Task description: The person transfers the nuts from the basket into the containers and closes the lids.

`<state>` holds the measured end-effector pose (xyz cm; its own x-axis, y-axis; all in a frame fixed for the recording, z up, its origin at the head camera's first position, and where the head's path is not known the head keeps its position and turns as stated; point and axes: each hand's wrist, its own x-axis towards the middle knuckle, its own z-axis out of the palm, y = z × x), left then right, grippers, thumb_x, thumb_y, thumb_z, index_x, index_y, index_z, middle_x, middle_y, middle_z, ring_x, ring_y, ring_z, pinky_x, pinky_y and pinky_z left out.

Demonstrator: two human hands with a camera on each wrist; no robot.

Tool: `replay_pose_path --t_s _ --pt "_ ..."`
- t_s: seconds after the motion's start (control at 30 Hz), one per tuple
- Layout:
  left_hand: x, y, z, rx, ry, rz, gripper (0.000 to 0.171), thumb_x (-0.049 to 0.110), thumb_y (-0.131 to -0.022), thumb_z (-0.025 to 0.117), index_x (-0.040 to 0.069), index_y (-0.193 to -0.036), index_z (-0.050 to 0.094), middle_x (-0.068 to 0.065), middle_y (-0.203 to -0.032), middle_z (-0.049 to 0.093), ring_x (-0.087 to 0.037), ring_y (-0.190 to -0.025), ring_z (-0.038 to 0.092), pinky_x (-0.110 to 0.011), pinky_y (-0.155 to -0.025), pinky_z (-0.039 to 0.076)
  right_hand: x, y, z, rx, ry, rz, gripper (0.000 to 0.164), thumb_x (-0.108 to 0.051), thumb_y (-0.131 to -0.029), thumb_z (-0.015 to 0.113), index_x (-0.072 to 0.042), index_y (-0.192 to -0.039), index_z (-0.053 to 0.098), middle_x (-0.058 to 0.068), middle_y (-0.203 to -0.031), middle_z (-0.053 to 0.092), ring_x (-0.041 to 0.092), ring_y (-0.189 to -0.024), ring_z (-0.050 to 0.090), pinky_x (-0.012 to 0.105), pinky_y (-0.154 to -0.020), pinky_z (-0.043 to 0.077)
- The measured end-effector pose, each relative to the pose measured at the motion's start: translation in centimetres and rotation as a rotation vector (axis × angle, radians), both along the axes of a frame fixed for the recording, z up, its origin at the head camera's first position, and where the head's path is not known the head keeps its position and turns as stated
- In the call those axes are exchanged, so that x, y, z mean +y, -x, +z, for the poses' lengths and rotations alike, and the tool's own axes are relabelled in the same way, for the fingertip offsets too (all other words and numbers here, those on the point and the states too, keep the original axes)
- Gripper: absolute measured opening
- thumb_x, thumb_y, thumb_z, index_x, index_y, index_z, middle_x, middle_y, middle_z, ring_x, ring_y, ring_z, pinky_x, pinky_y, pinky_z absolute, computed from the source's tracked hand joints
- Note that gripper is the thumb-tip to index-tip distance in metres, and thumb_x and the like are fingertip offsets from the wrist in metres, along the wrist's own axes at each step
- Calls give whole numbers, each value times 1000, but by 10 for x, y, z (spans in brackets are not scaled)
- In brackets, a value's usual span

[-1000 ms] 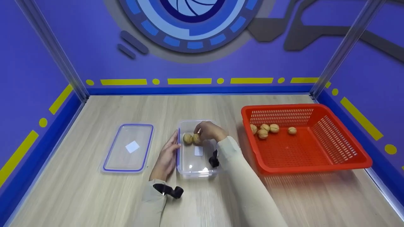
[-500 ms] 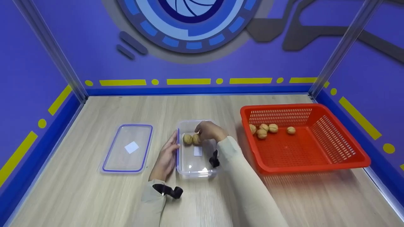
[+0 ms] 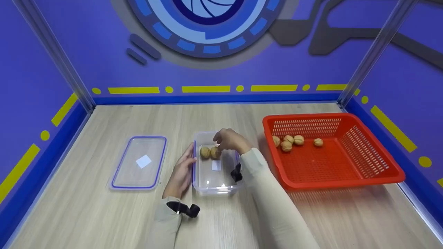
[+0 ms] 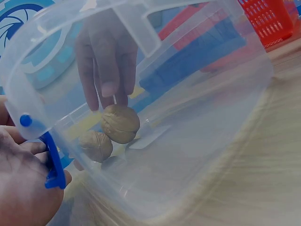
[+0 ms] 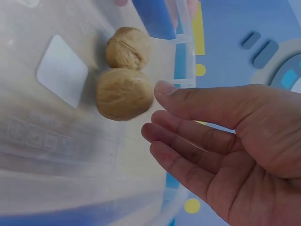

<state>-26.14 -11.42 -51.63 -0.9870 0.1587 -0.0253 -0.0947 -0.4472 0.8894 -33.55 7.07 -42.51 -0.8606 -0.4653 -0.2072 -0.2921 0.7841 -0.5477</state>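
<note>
A clear plastic food container (image 3: 216, 180) with blue clips stands in the middle of the table. Two walnuts, a left one (image 3: 205, 152) and a right one (image 3: 215, 152), lie side by side on its floor. My right hand (image 3: 232, 141) hovers just above and beside the right walnut; its thumb and fingers (image 5: 183, 169) are apart with nothing between them. My left hand (image 3: 180, 173) rests along the container's left wall, fingers extended outside, thumb at the rim. In the left wrist view a blue clip (image 4: 55, 162) hangs beside that hand.
A red plastic basket (image 3: 341, 183) at the right holds several walnuts (image 3: 286, 146), mostly by its left wall. The container's clear lid (image 3: 138, 176) with a blue seal lies flat at the left. Purple panels (image 3: 207, 76) enclose the back and sides of the table.
My right hand, whose fingers were at the right walnut, has drawn up and slightly away from it. The walnut stays beside the other. My left hand keeps its place.
</note>
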Motion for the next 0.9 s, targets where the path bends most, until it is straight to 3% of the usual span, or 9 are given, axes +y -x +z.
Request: replay_pose_path --t_s 0.27,0.5,0.9 --pt "1 0 1 -8 9 8 68 -7 -90 37 3 -152 14 -10 -162 1 -24 -150 -3 -36 -123 -3 10 -2 19 42 -21 13 39 -3 -79 72 -1 -118 67 18 -113 70 29 -102 66 37 -88 57" --pt "-1 0 -1 -20 15 10 68 -6 -90 39 5 -153 15 -8 -163 3 -24 -150 -2 -37 -124 -2 28 0 36 88 35 6 38 -3 -79 72 4 -116 66 21 -110 70 32 -103 66 40 -92 55" --pt "0 -1 -2 8 28 9 68 -7 -89 37 1 -152 12 -11 -162 1 -26 -150 -6 -38 -123 -5 67 2 50 118 86 -44 39 -9 -82 72 3 -118 65 22 -113 68 32 -104 66 43 -89 56"
